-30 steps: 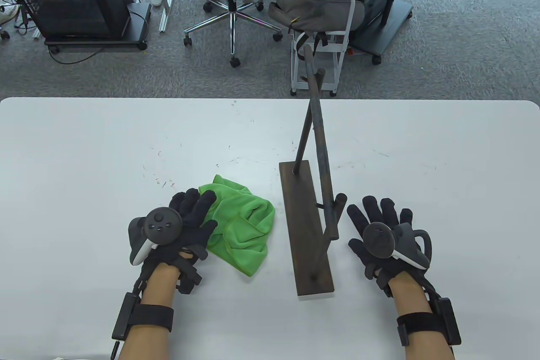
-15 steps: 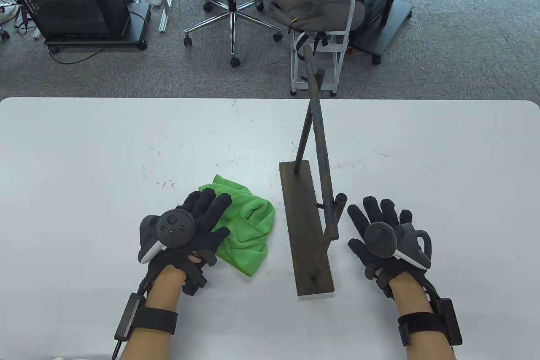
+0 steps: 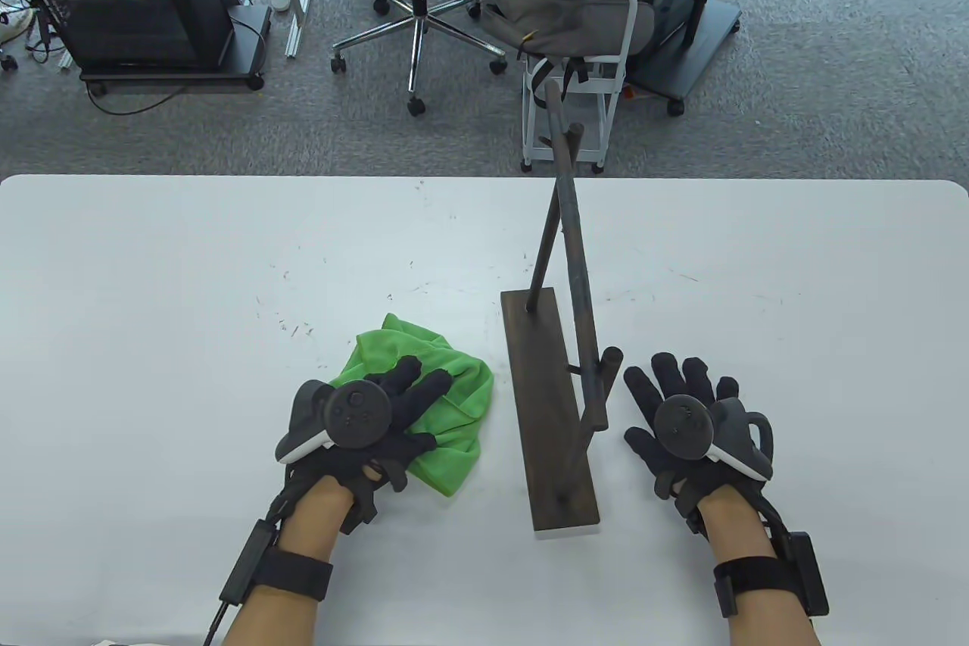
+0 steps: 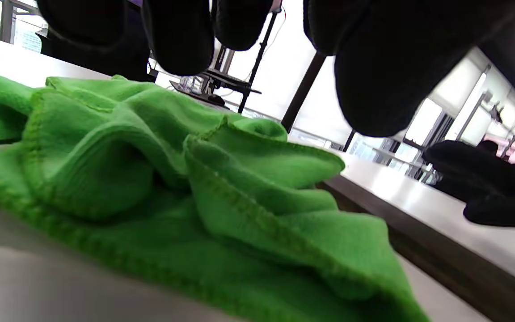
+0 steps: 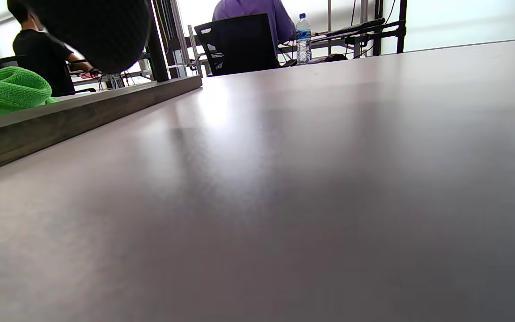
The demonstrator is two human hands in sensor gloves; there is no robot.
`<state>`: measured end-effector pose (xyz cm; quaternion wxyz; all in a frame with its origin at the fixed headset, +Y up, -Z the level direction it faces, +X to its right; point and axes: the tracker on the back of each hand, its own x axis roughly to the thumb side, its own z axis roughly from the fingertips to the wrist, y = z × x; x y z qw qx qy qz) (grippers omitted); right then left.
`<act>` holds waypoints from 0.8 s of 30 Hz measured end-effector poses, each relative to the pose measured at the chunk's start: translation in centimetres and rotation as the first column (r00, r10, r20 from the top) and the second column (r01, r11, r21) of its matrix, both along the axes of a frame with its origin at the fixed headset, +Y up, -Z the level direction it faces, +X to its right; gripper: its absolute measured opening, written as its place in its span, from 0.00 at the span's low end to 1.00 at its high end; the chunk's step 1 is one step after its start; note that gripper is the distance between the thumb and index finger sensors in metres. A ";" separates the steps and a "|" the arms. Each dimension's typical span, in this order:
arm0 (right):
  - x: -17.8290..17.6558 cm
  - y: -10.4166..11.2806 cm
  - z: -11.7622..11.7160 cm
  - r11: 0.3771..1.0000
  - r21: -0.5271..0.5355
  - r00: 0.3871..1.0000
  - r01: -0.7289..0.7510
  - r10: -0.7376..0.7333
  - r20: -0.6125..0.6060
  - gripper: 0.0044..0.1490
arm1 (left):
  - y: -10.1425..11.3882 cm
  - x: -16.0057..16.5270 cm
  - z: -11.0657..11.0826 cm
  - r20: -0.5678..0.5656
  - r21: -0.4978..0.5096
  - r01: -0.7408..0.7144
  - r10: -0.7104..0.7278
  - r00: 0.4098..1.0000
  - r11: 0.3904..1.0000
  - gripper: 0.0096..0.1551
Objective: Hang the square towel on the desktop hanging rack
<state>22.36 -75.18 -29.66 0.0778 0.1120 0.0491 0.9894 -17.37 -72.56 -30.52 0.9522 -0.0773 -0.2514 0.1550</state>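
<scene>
Green and crumpled, the square towel (image 3: pixel 443 411) lies in a loose heap on the white table (image 3: pixel 151 298), near the front edge and just left of the hanging rack (image 3: pixel 556 404). Your left hand (image 3: pixel 375 422) is spread over the towel's near left part, fingers (image 3: pixel 424 392) extended across the cloth. In the left wrist view those fingertips (image 4: pixel 179 40) hang just above the folds of the towel (image 4: pixel 195 192) without closing on anything, so the hand is released and grips nothing; whether it touches the cloth cannot be told.

Your right hand (image 3: pixel 685 422) lies on the table to the right of the rack, fingers splayed and released, holding nothing. In the right wrist view one dark fingertip (image 5: pixel 101 31) shows at the top, with the rack's base (image 5: pixel 74 116) beyond it.

Dark wood makes up the rack: a long flat base board running away from you, two thin uprights, and a rail sloping between them. Nothing hangs on the rail. Towel and rack base sit close together but apart.
</scene>
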 end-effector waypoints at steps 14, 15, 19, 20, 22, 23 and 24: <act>-0.4 0.2 0.0 1.000 -0.002 1.000 -0.004 0.004 -0.010 0.50 | -3.5 3.1 0.1 0.072 -0.182 0.282 -0.273 0.959 0.942 0.51; -0.4 0.2 0.0 1.000 -0.003 1.000 -0.006 0.005 -0.012 0.50 | -3.7 3.2 0.1 0.071 -0.189 0.277 -0.268 0.961 0.942 0.51; -0.3 0.3 0.1 1.000 -0.006 1.000 -0.011 0.011 -0.009 0.50 | -3.5 3.3 -0.2 0.047 -0.105 0.226 -0.222 0.974 0.968 0.42; -0.3 0.4 0.1 1.000 -0.006 1.000 -0.004 0.004 -0.007 0.50 | -3.4 3.3 -0.2 0.045 -0.086 0.223 -0.220 0.974 0.971 0.39; -0.2 0.4 0.0 1.000 -0.005 1.000 0.004 -0.004 -0.007 0.50 | -3.1 3.1 -0.2 0.036 -0.068 0.190 -0.188 0.981 0.979 0.35; -0.2 0.4 0.0 1.000 -0.006 1.000 0.003 -0.003 -0.007 0.50 | -2.8 2.8 -0.2 0.027 -0.059 0.165 -0.163 0.986 0.985 0.34; -0.2 0.3 0.0 1.000 -0.006 1.000 0.002 -0.002 -0.008 0.50 | -2.4 2.5 -0.2 0.012 -0.041 0.135 -0.134 0.991 0.990 0.33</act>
